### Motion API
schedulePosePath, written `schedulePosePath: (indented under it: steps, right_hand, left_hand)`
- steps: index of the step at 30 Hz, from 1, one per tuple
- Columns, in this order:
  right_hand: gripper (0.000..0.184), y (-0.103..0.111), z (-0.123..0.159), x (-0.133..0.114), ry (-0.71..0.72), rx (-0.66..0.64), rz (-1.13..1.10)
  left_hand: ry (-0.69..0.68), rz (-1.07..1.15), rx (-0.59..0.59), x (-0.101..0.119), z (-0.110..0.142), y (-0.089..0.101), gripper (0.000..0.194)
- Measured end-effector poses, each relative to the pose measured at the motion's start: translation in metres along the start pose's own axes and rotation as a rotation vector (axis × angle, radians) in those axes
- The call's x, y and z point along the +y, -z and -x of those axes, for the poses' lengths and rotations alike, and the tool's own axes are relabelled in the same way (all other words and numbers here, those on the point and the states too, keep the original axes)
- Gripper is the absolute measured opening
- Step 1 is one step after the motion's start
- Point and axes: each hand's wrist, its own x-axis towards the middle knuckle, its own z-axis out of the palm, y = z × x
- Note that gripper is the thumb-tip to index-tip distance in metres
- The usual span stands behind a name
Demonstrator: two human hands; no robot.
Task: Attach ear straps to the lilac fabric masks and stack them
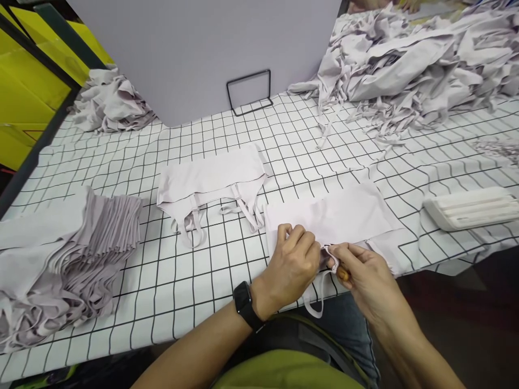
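A pale lilac-grey strappy top [344, 213] lies flat at the table's front edge, one thin strap looping down over the edge. My left hand [294, 265], with a black watch on its wrist, is closed on the top's lower edge near that strap. Close beside it, my right hand [365, 270] pinches the same edge where the strap joins. A rounded amber-brown end [343, 273] of some tool shows under my right fingers; the rest of it is hidden. Just left lies a second strappy top [211, 175], flat with its straps towards me.
A stack of folded tops [85, 243] stands at the left. Heaps of loose tops lie at back right [413, 65] and back left [109, 100]. A grey panel [211, 54] rises behind a black wire bookend [249, 93]. A white ridged tray [472, 208] sits at right.
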Motion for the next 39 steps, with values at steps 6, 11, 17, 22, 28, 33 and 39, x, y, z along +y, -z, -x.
schedulePosePath:
  steps: [6,11,17,22,28,33,39]
  right_hand:
    - [0.034,-0.001,0.001,-0.001,0.006,-0.011,0.009]
    - [0.039,0.001,0.001,0.001,0.013,-0.025,0.029]
    - [0.040,-0.001,0.001,-0.001,0.003,-0.039,0.056]
    - [0.045,-0.005,0.003,-0.011,-0.068,-0.110,0.104]
    - [0.047,-0.006,0.002,-0.012,-0.080,-0.147,0.160]
    - [0.049,0.017,0.000,-0.013,-0.009,-0.364,0.511]
    - [0.043,0.071,-0.047,-0.050,0.397,0.147,0.854]
  left_hand:
    - [-0.004,0.007,-0.054,-0.001,0.001,0.000,0.027]
    - [-0.020,-0.002,-0.061,-0.002,0.002,-0.002,0.025]
    - [-0.050,-0.014,0.006,-0.002,0.002,-0.004,0.026]
    - [-0.054,0.006,-0.020,-0.002,0.003,-0.002,0.024]
    - [-0.045,0.013,-0.046,-0.003,0.002,-0.003,0.024]
    - [-0.014,0.025,-0.205,0.002,0.008,0.014,0.019]
    - [0.230,0.161,-0.248,-0.018,0.007,0.040,0.020]
